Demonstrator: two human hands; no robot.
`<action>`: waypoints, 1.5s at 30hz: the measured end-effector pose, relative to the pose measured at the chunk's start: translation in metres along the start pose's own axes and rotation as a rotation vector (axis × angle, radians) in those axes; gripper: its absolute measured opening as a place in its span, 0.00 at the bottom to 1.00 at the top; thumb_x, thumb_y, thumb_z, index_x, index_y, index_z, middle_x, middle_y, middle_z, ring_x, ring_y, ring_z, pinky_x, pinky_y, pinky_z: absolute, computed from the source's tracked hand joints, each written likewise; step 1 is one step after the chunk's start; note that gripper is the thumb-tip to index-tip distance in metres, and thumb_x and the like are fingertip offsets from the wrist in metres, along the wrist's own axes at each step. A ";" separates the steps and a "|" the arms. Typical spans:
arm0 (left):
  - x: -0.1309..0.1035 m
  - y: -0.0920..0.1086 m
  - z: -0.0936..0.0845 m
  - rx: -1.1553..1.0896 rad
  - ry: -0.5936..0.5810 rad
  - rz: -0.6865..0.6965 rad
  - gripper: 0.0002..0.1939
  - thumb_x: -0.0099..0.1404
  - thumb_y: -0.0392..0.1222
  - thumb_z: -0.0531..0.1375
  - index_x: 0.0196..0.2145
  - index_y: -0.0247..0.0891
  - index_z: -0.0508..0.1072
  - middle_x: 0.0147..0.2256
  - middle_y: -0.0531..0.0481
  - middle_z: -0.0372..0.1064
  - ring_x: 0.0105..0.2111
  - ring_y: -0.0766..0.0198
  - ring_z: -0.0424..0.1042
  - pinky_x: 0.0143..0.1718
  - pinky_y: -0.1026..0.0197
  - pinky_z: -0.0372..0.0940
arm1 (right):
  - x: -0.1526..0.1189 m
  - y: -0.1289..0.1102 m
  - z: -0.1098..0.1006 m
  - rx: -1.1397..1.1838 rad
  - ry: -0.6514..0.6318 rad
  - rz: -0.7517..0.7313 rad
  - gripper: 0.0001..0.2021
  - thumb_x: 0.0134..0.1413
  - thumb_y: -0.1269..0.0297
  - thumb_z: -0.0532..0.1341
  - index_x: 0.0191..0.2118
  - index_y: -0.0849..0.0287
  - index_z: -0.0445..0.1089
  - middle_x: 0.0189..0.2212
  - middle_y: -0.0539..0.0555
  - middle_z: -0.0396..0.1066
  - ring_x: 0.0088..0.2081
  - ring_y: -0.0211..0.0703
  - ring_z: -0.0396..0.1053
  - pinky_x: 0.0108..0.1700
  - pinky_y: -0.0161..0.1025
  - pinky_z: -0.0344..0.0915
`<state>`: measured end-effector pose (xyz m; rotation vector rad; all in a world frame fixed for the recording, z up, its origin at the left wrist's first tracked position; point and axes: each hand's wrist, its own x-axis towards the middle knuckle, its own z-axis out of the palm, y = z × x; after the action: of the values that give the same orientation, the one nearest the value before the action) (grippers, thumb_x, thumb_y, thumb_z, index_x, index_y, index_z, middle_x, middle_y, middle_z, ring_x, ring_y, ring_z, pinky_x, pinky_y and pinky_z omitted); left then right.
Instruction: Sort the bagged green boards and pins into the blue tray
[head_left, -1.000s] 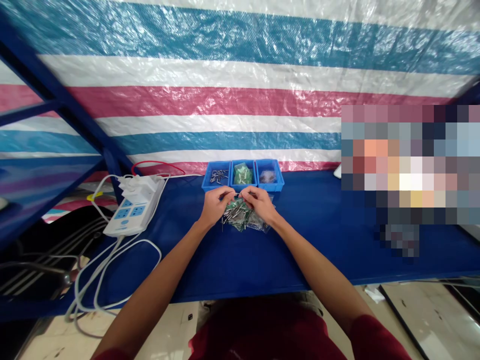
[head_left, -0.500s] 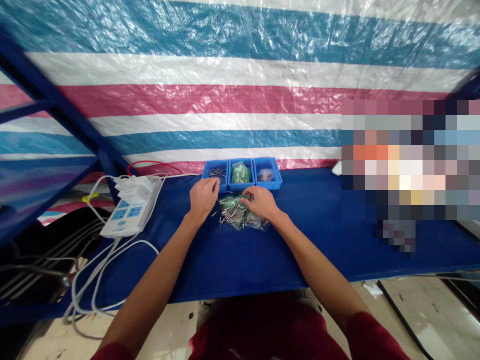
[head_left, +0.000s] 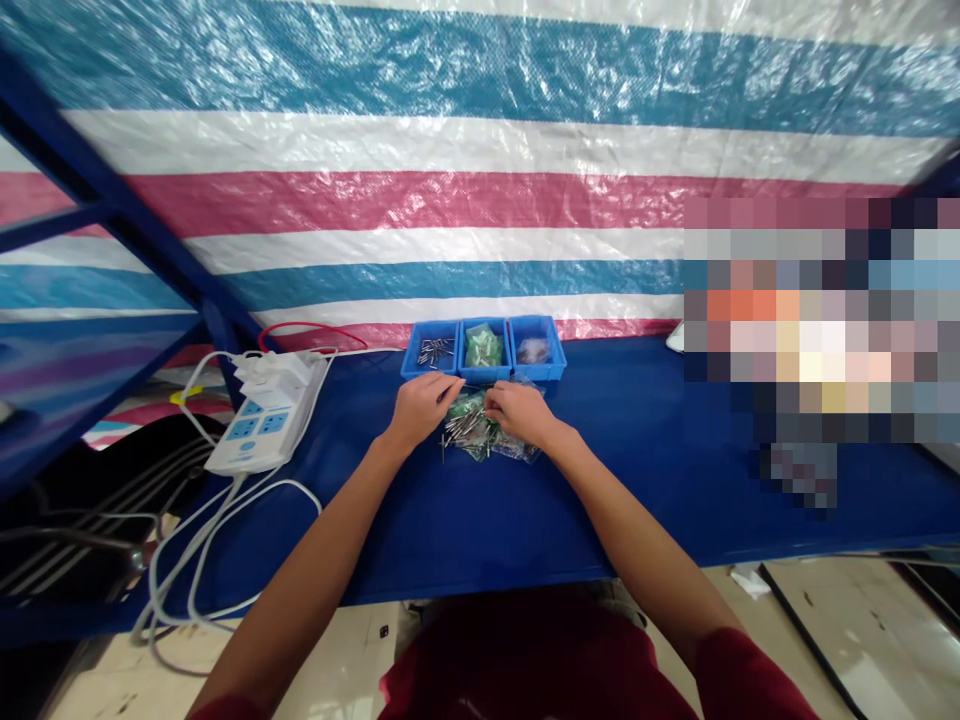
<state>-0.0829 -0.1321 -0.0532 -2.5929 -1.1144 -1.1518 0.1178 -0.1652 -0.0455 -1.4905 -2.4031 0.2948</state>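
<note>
My left hand (head_left: 424, 408) is just in front of the left blue bin, with its thumb and fingers pinched together at the left side of the pile. A thin dark rod seems to lie near its fingertips; whether it is gripped I cannot tell. My right hand (head_left: 520, 410) is closed over the pile's right side, and its fingers hide whatever they pinch. Between and below both hands is a heap of slim metal rods (head_left: 466, 428) on green and clear plastic bags (head_left: 517, 447). Similar rods (head_left: 435, 352) are in the left bin (head_left: 410, 366).
The middle blue bin (head_left: 484, 376) holds a green bag (head_left: 484, 345), and the right bin (head_left: 555, 368) a clear bag (head_left: 533, 350). A white power strip (head_left: 251, 430) with looping cables is on the left of the blue table (head_left: 480, 540). Striped sheeting hangs behind.
My left hand has moved right and down from the front of the left bin to the pile, uncovering the rods inside. My right hand's fingers have closed in over the pile.
</note>
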 end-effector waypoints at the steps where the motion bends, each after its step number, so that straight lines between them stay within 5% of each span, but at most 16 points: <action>1: -0.001 0.000 0.000 -0.010 0.008 -0.003 0.16 0.71 0.46 0.53 0.33 0.37 0.77 0.30 0.46 0.77 0.32 0.61 0.75 0.36 0.61 0.66 | 0.000 0.000 0.000 0.000 0.009 0.008 0.04 0.59 0.67 0.60 0.35 0.57 0.73 0.37 0.55 0.72 0.35 0.43 0.69 0.32 0.37 0.54; 7: -0.002 0.000 0.002 -0.070 0.110 -0.010 0.13 0.71 0.42 0.54 0.36 0.36 0.77 0.32 0.47 0.77 0.32 0.63 0.75 0.38 0.62 0.67 | 0.003 0.004 0.001 0.159 0.196 0.108 0.05 0.61 0.67 0.58 0.38 0.58 0.72 0.34 0.55 0.75 0.35 0.44 0.70 0.34 0.36 0.57; 12: 0.000 0.008 0.003 -0.189 0.093 -0.031 0.13 0.72 0.41 0.52 0.40 0.36 0.76 0.36 0.46 0.76 0.35 0.64 0.74 0.40 0.62 0.68 | 0.007 0.009 0.005 0.574 0.379 0.133 0.07 0.58 0.66 0.59 0.34 0.59 0.74 0.28 0.53 0.76 0.29 0.41 0.71 0.34 0.36 0.63; 18: 0.001 0.015 0.007 -0.273 0.020 -0.047 0.12 0.69 0.46 0.57 0.43 0.38 0.75 0.37 0.46 0.76 0.33 0.63 0.73 0.37 0.60 0.69 | 0.011 0.012 0.010 0.992 0.385 0.164 0.12 0.54 0.56 0.61 0.33 0.60 0.74 0.27 0.54 0.76 0.19 0.36 0.65 0.25 0.35 0.64; 32: 0.003 0.022 0.005 -0.328 -0.032 -0.093 0.12 0.70 0.45 0.54 0.34 0.37 0.74 0.32 0.48 0.74 0.32 0.64 0.71 0.37 0.63 0.65 | 0.006 0.001 0.005 0.850 0.354 0.140 0.24 0.57 0.46 0.57 0.19 0.59 0.68 0.14 0.48 0.63 0.19 0.35 0.60 0.28 0.35 0.56; 39: 0.003 0.024 0.003 -0.319 -0.158 -0.202 0.15 0.71 0.46 0.50 0.34 0.37 0.70 0.31 0.50 0.71 0.30 0.65 0.68 0.35 0.64 0.62 | 0.007 0.000 0.005 0.826 0.371 0.136 0.17 0.57 0.53 0.56 0.23 0.59 0.68 0.19 0.48 0.64 0.23 0.36 0.59 0.29 0.35 0.54; 45: 0.002 0.025 0.006 -0.346 -0.156 -0.208 0.14 0.70 0.47 0.51 0.34 0.37 0.71 0.30 0.50 0.70 0.29 0.65 0.67 0.34 0.64 0.61 | 0.010 0.003 0.012 1.004 0.322 0.148 0.15 0.54 0.54 0.58 0.23 0.58 0.68 0.18 0.48 0.61 0.22 0.36 0.58 0.27 0.34 0.53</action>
<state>-0.0616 -0.1471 -0.0514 -2.9264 -1.3515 -1.3057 0.1116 -0.1552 -0.0560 -1.0903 -1.4815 1.0151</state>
